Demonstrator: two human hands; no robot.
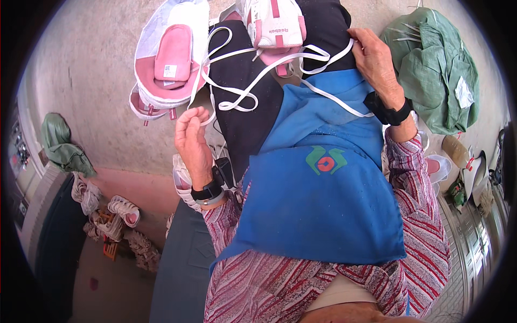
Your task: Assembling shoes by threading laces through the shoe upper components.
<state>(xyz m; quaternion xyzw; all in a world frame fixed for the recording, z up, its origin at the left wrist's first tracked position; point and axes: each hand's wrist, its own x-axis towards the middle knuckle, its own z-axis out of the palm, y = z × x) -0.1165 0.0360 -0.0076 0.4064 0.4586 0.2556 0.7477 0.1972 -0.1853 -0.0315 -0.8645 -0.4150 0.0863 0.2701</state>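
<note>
A white and pink sneaker (261, 24) rests between my black-trousered knees, heel toward me. Long white shoelaces (247, 92) run from it in loose loops over my lap and the blue apron (323, 210). On the left, my left hand (193, 142) is raised with its fingers curled together, and a lace reaches its fingertips. My right hand (375, 62) pinches another part of the lace between thumb and fingers beside my right knee. Each wrist wears a black band. The sneaker's front is cut off by the top edge.
At the upper left lies a white bag (148, 40) with pink insoles (173, 54). A bulging green sack (433, 70) stands at the right, a smaller green bundle (62, 142) at far left. Several shoes (124, 210) are heaped at lower left, beside a grey-blue seat (186, 253).
</note>
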